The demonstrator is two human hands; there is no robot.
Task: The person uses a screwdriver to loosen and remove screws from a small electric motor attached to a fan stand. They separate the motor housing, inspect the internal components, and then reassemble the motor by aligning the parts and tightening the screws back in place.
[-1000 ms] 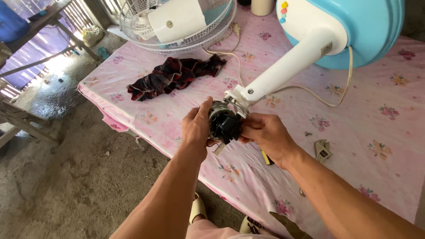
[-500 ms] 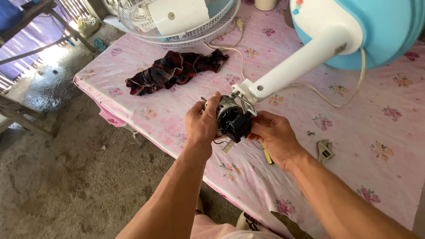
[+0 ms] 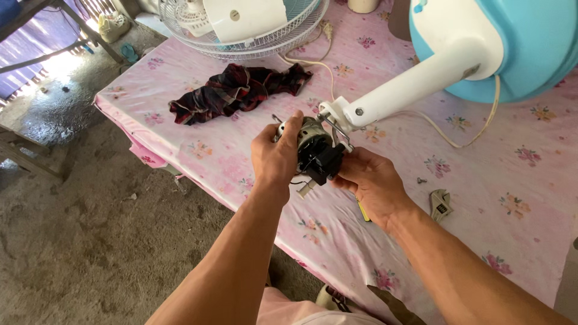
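Currently, fan motor (image 3: 314,150) is gripped by closed left hand (image 3: 276,157) and right hand (image 3: 372,183) at white neck (image 3: 409,90); detachment judged underway, steady support needed.

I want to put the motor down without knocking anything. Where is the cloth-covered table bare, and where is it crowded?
Bare cloth lies along the near edge of the table, between the dark rag and the left hand, and right of the wrench. It is crowded where both hands, the right hand too, hold the motor at the white fan neck, with the cord and grille behind.
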